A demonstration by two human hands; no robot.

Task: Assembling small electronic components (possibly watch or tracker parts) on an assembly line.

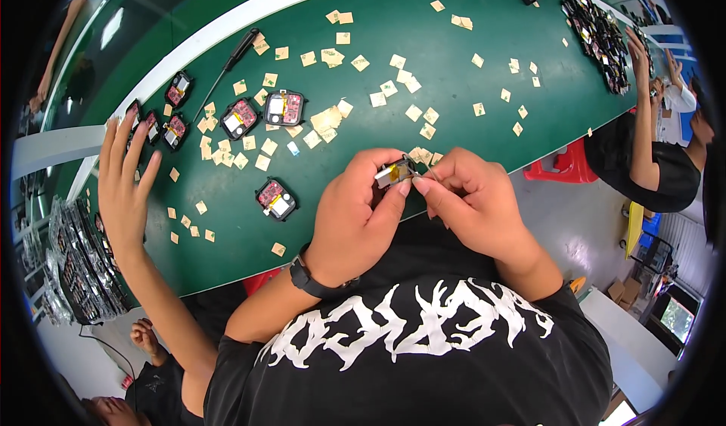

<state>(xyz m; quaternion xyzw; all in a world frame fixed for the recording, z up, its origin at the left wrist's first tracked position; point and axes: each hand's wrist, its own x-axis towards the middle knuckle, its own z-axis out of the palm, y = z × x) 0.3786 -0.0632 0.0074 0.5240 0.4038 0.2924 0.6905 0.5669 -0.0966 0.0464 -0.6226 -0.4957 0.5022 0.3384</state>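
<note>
Near the table's front edge, my left hand [355,218] is closed around a small opened watch-like device [395,173], with its silver battery and yellow tape showing. My right hand [476,203] pinches at the device's right edge, thumb and finger close to my left thumb. A thin, dark sliver shows by the right fingertips; what it is cannot be made out. On the green table ahead and to the left lie similar opened devices with red circuit boards: one [277,199] close to my left wrist, another [285,108] farther off, and a third [240,118] beside it.
Small tan paper squares [327,120] are scattered over the green table [454,86]. A black screwdriver [240,54] lies at the far left. A co-worker's hand [125,176] reaches in by more devices [174,131]. Bagged parts [79,260] stand far left; a dark heap [597,40] lies far right.
</note>
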